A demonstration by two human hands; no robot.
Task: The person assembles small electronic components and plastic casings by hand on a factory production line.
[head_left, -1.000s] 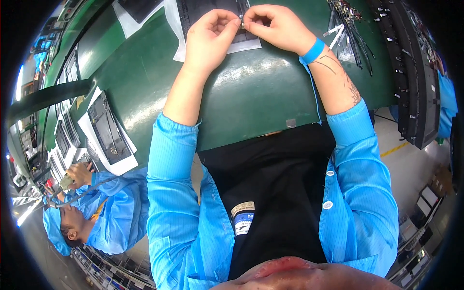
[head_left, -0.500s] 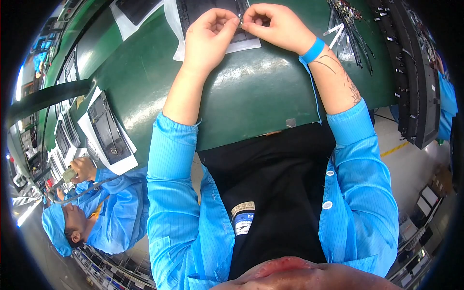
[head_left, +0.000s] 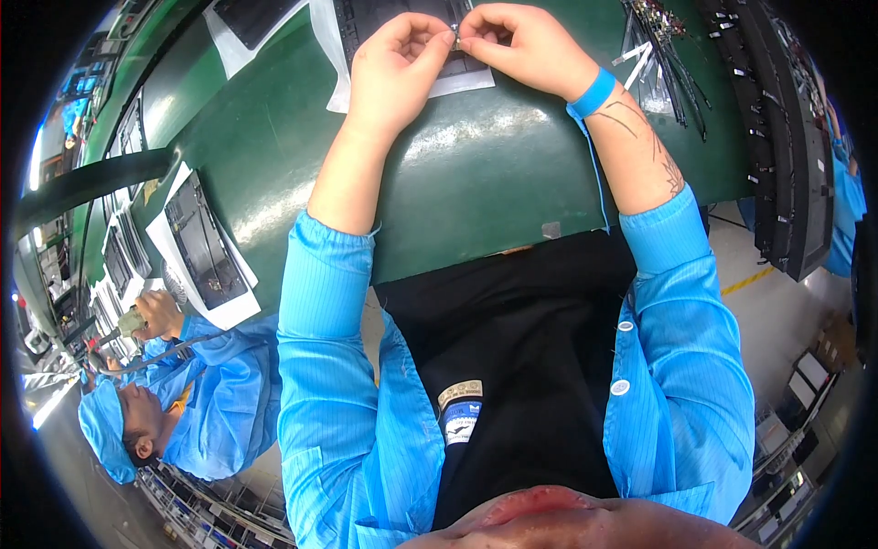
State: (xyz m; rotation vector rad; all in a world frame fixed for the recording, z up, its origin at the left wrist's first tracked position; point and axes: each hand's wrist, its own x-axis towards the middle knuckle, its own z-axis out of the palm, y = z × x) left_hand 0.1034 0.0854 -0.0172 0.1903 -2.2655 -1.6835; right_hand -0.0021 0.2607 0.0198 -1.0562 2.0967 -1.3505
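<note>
My left hand (head_left: 400, 69) and my right hand (head_left: 523, 50) meet at the far edge of the view, each closed in a pinch. Between their fingertips is a tiny metallic-looking part (head_left: 455, 38), too small to name. Both hands are over a dark flat panel (head_left: 361, 11), which lies on a white sheet (head_left: 337, 91). The hands and the picture's edge hide much of that panel. A blue strap (head_left: 596, 94) with a thin cord circles my right wrist.
The green table (head_left: 476, 192) runs beneath my arms. Thin dark cables (head_left: 672, 78) lie bunched at far right, beside a stack of black frames (head_left: 786, 156). At left, a panel on white paper (head_left: 206, 242) lies near a co-worker (head_left: 219, 393) holding a tool.
My hands stay almost in place, still pinched together over the panel. The co-worker's hand at left has shifted slightly.
</note>
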